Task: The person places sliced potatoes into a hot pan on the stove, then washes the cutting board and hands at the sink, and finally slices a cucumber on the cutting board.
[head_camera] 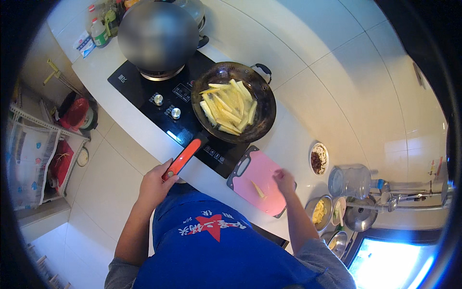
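My left hand (158,183) is wrapped around the red handle (186,156) of a dark wok (265,115) on the black cooktop. Pale yellow strips of food (229,104) lie in bubbling oil inside the wok. Over the far right part of a pink cutting board (249,169) is my right hand (285,180), slightly blurred, its fingers curled. Whether anything is between those fingers cannot be made out. A single pale strip (258,190) lies on the board, to the left of that hand.
A large, blurred round pot (158,39) stands at the cooktop's other burner, near two silver knobs (175,113). Bottles (99,33) crowd the far left corner. To the right are a small bowl of seasonings (319,159), a plastic jug (350,180) and a metal bowl of yellow pieces (319,212).
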The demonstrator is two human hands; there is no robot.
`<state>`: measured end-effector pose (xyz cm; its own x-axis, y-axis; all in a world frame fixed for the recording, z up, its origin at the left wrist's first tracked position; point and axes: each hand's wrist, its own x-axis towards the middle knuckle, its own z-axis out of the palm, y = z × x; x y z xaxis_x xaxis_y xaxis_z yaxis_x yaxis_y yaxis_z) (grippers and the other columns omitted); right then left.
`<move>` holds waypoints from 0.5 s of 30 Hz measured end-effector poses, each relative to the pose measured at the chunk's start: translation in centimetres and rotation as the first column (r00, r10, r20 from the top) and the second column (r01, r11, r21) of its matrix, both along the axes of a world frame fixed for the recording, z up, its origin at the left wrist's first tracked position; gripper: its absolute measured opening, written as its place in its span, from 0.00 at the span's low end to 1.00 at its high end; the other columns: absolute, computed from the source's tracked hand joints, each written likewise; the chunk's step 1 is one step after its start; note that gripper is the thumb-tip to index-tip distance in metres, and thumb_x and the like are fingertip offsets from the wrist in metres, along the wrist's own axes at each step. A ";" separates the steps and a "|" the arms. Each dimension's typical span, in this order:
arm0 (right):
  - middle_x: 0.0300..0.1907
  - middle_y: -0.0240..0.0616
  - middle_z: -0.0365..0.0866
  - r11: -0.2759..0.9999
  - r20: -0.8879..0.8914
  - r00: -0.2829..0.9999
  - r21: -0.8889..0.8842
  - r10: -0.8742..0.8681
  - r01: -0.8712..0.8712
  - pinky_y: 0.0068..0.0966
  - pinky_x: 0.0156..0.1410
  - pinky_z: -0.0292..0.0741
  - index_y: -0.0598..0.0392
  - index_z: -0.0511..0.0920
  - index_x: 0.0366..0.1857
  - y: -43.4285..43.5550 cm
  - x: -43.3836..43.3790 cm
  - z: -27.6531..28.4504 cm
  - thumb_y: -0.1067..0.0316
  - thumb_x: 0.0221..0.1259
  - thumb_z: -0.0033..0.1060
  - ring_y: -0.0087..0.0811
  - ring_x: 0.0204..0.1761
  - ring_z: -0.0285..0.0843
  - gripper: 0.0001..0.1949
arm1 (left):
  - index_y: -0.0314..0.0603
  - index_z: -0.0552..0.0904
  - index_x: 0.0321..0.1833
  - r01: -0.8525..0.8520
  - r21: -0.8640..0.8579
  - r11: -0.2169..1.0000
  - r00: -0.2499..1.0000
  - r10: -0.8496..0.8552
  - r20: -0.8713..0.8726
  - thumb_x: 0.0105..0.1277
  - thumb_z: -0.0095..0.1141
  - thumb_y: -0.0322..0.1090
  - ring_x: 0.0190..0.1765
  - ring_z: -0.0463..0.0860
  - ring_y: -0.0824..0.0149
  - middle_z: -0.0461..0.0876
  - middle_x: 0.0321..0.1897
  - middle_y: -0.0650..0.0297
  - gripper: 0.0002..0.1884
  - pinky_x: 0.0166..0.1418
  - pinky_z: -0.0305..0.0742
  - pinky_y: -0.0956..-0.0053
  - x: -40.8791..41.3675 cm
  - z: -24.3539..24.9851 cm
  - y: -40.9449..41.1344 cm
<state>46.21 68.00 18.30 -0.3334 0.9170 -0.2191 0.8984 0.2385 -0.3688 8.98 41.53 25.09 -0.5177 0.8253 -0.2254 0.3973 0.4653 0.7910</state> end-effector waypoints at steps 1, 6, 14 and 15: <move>0.28 0.40 0.82 0.991 -0.014 1.000 -0.131 -0.013 0.011 0.31 0.39 0.76 0.54 0.81 0.38 -1.7 1.2 -1.9 0.64 0.47 0.72 0.33 0.32 0.81 0.14 | 0.40 0.76 0.61 -0.001 -0.002 1.000 1.000 0.001 -0.004 0.56 0.64 0.34 0.37 0.82 0.53 0.81 0.35 0.49 0.27 0.44 0.75 0.66 0.0 0.1 0.1; 0.38 0.44 0.82 0.985 0.130 0.991 -0.169 -0.011 0.033 0.35 0.47 0.77 0.54 0.80 0.40 -6.7 2.9 -6.6 0.62 0.46 0.72 0.39 0.42 0.81 0.16 | 0.39 0.76 0.61 0.019 -0.003 1.000 1.000 -0.019 -0.021 0.57 0.64 0.35 0.35 0.81 0.55 0.80 0.33 0.50 0.27 0.42 0.75 0.67 -0.2 0.0 -0.1; 0.29 0.39 0.81 0.941 -0.153 0.938 -0.189 -0.311 0.281 0.27 0.39 0.76 0.58 0.80 0.31 -5.6 0.6 -5.8 0.68 0.48 0.70 0.29 0.31 0.79 0.09 | 0.39 0.76 0.61 0.026 0.010 1.000 0.999 -0.025 -0.031 0.57 0.64 0.37 0.34 0.80 0.54 0.80 0.31 0.51 0.27 0.41 0.74 0.67 -0.2 -0.1 -0.1; 0.26 0.35 0.80 0.961 -0.316 0.908 -0.125 -0.274 0.247 0.23 0.33 0.74 0.59 0.80 0.32 -4.4 1.2 -6.0 0.69 0.49 0.71 0.25 0.27 0.77 0.10 | 0.39 0.76 0.61 0.026 0.003 1.000 0.999 -0.026 -0.023 0.57 0.64 0.37 0.34 0.81 0.54 0.80 0.31 0.50 0.27 0.41 0.74 0.66 -0.1 -0.1 0.0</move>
<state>47.36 63.61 12.32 -0.1503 0.9650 -0.2150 0.7503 -0.0303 -0.6605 8.86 41.54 24.99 -0.5014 0.8391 -0.2107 0.4275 0.4521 0.7828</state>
